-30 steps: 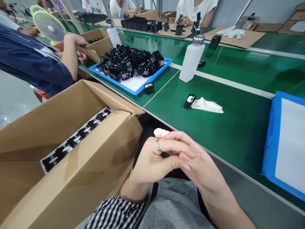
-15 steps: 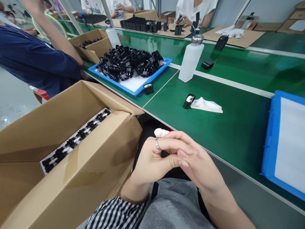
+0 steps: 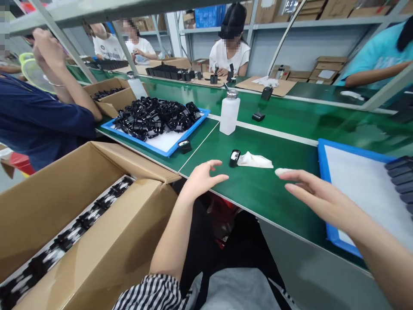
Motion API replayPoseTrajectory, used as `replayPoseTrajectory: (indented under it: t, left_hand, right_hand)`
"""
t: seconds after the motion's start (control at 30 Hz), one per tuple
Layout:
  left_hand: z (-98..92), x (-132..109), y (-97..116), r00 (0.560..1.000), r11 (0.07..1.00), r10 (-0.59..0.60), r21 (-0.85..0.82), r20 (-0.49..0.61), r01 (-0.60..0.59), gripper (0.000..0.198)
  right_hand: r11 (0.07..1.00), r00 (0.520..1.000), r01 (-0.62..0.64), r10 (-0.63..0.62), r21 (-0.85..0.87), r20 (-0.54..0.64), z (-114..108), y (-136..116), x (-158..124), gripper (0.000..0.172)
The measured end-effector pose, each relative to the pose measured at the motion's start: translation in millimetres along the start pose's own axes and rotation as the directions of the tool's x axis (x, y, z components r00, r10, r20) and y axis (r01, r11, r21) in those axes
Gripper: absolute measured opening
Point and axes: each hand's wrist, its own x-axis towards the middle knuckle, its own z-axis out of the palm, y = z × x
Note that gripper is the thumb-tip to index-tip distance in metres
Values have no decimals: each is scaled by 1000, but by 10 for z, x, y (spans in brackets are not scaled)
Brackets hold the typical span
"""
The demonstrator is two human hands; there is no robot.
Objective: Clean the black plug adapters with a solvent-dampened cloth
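Observation:
My left hand hovers at the near edge of the green table, fingers apart and holding nothing. My right hand reaches over the table at the right, also open, with a white finger cot on a fingertip. Between and beyond them lies a small black housing with a pale inside, touching a crumpled white cloth. Another black housing sits further left, beside a blue-rimmed tray heaped with black plastic parts.
An open cardboard box holding rows of black parts stands at my left. A white pump bottle stands behind the cloth. A second blue-rimmed tray with black pieces is at right. Co-workers sit across the table and at left.
My hands were together over my lap; they have parted, the left toward the table edge, the right out over the table. The view has tilted up and turned right.

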Motion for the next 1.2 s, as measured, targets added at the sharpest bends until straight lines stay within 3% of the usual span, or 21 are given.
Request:
replayPoseTrajectory:
  t: [0.13, 0.23, 0.33, 0.53, 0.6, 0.7, 0.77, 0.83, 0.93, 1.1, 1.2]
  left_hand:
    - [370, 422, -36, 1000, 986, -27, 163, 9, 25, 62]
    - [543, 614, -46, 999, 976, -31, 215, -32, 37, 61]
    - [558, 723, -114, 999, 981, 6, 195, -47, 4, 47]
    - [499, 735, -244, 997, 989, 37, 143, -67, -27, 31]
    - [504, 715, -245, 996, 990, 42, 140, -80, -31, 32]
    - [517, 703, -232, 996, 992, 21, 126, -91, -9, 36]
    - [522, 705, -230, 996, 993, 9, 115, -94, 2, 37]
    - [524, 706, -235, 995, 994, 10, 111, -96, 1, 36]
    - [524, 698, -247, 995, 995, 22, 101, -97, -12, 34]
    - [526, 683, -252, 995, 997, 36, 74, -95, -29, 32]
    - [524, 681, -247, 995, 997, 26, 76, -96, -18, 32]
  right_hand:
    - [927, 990, 120, -87, -354, 108, 15, 226, 682, 35]
    - [857, 949, 276, -170, -435, 267, 189, 336, 1111, 52]
    - [805, 917, 351, -192, -477, 350, 326, 417, 1330, 65]
    - [842, 841, 472, -341, -262, 419, 352, 496, 1491, 30]
    - [895, 863, 409, -315, -178, 395, 269, 507, 1610, 33]
    - [957, 987, 116, -81, -267, 140, 41, 581, 1909, 40]
    - [928, 991, -111, 78, -357, -105, -132, 690, 2146, 45]
    - [889, 958, -241, 155, -390, -240, -268, 830, 2358, 53]
    - [845, 934, -335, 239, -417, -266, -358, 1017, 2578, 62]
    - [743, 918, -372, 205, -556, -339, -433, 1146, 2781, 42]
    - [770, 928, -351, 214, -533, -304, -549, 1183, 2840, 37]
